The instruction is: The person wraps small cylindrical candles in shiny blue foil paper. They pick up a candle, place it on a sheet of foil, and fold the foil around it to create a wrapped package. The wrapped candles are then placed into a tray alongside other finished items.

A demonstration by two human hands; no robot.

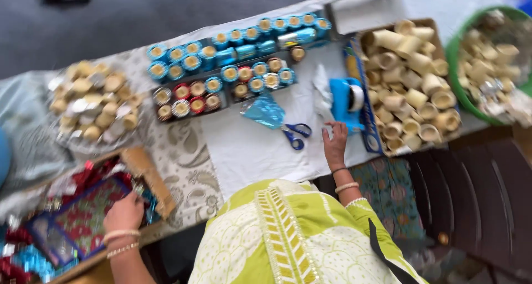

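Two hands are busy here, so going from nearest outward. Left hand (124,213) is down in a cardboard box (145,176) of shiny red and blue wrapping bits, fingers curled into the pile; looks like they're pinching a bit of foil, but it's too blurry to tell for sure. Right hand (335,145) rests on the white cloth (249,148) on the table, fingers loosely bent with something small and pale at the tips, just beside the blue tape dispenser (346,101). Can't tell if it's actually gripped.

Blue-handled scissors (295,134) lie close to that hand, next to a crumpled blue foil piece (265,111). Beyond those, dark trays (224,90) hold rows of small rolls wrapped in blue and red foil. A box of bare cardboard tubes (407,79) sits to the right, a green basket (490,62) with more past it, and a clear tray of tubes (94,104) off to the left.

My take: pull one foil sheet free without dragging the rest, and keep tape and scissors within reach of the right hand.
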